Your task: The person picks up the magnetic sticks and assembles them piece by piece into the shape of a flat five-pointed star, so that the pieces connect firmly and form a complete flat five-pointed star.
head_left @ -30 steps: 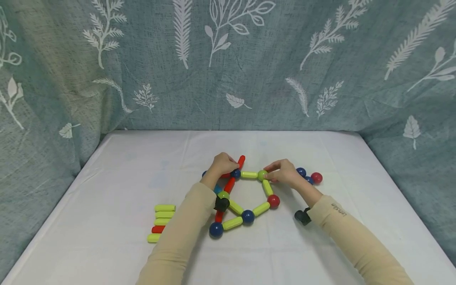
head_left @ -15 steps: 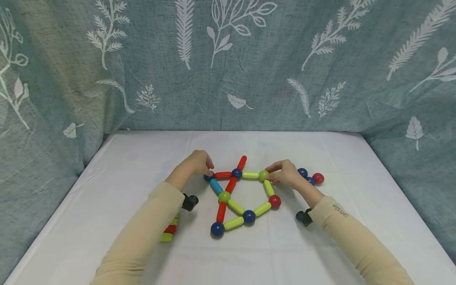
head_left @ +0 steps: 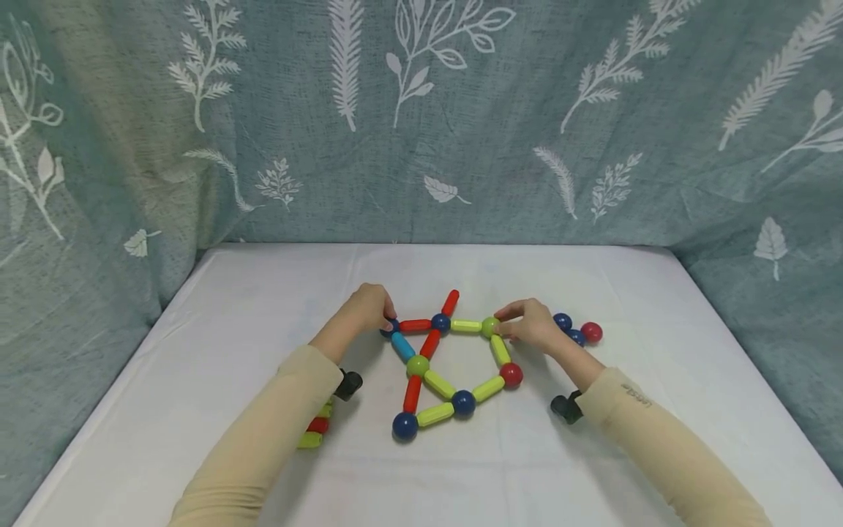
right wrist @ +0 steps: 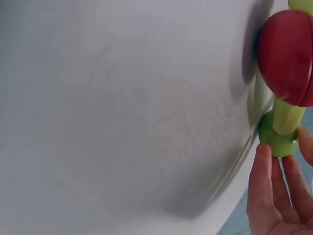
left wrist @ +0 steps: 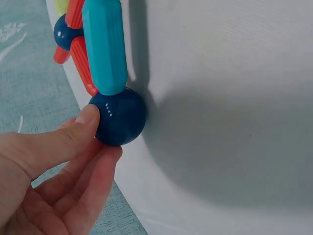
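Note:
A flat figure of ball-and-rod building pieces lies on the table. My left hand (head_left: 369, 304) pinches the dark blue ball (left wrist: 121, 117) at its far left corner between thumb and fingers. From that ball run a blue rod (left wrist: 105, 49) and a red rod (head_left: 416, 325). At the far right corner, my right hand (head_left: 529, 322) holds the green ball (right wrist: 279, 137) by its fingertips. Yellow-green rods (head_left: 466, 326) join it to another dark blue ball (head_left: 440, 323) and to the red ball (head_left: 511, 375). One red rod (head_left: 451, 301) sticks out past the figure's far side.
Several loose dark blue and red balls (head_left: 591, 332) lie right of my right hand. Loose yellow-green and red rods (head_left: 318, 424) are partly hidden by my left sleeve. A patterned curtain (head_left: 421, 146) hangs behind the white table (head_left: 527, 468).
My left hand has moved left from the dark blue ball at the middle of the far side to the far left corner ball. The right hand stays at the green ball.

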Demonstrator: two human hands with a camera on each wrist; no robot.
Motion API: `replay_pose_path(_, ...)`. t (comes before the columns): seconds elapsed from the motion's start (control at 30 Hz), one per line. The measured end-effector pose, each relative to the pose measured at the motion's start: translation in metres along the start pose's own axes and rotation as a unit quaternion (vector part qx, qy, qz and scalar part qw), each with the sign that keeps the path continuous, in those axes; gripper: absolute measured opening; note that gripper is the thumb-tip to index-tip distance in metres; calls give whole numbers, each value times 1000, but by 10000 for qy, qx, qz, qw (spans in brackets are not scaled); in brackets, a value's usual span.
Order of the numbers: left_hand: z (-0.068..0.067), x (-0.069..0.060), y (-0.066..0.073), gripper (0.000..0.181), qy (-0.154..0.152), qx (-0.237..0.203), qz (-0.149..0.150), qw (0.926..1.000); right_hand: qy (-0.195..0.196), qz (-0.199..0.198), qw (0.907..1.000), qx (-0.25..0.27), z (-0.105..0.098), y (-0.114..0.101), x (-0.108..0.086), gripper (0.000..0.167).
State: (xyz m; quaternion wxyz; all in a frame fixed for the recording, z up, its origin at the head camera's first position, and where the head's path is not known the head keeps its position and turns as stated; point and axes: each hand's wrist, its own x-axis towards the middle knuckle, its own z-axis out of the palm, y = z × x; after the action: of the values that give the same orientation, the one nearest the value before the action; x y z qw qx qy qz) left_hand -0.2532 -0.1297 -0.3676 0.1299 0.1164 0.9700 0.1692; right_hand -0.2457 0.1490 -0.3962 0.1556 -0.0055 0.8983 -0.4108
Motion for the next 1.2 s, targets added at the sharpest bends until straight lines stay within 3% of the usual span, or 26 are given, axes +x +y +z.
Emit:
replay_pose_path(0.23, 3, -1, 1, 17, 87, 1, -85, 9999, -102, -398, 9981, -449, -2, 10, -21, 40)
replay_pose_path(0.43, 3, -1, 2, 18, 36, -7, -144, 9999, -176, -614, 9946, -818, 1, 17, -47, 20)
replay_pose_path(0.6, 2, -2, 2, 17, 70, 132, -56, 9999, -76, -671, 9934, -930, 4, 16, -56, 16)
replay_pose_path(0.9, -1, -12, -3, 12, -176, 292, 113, 9994, 424, -1236, 9805, -1468, 2, 15, -47, 12)
replay_pose_path(1.2, 15, -48, 5, 20, -381, 319, 676, 9965, 683, -1101, 9828, -1316, -7, 13, -15, 15)
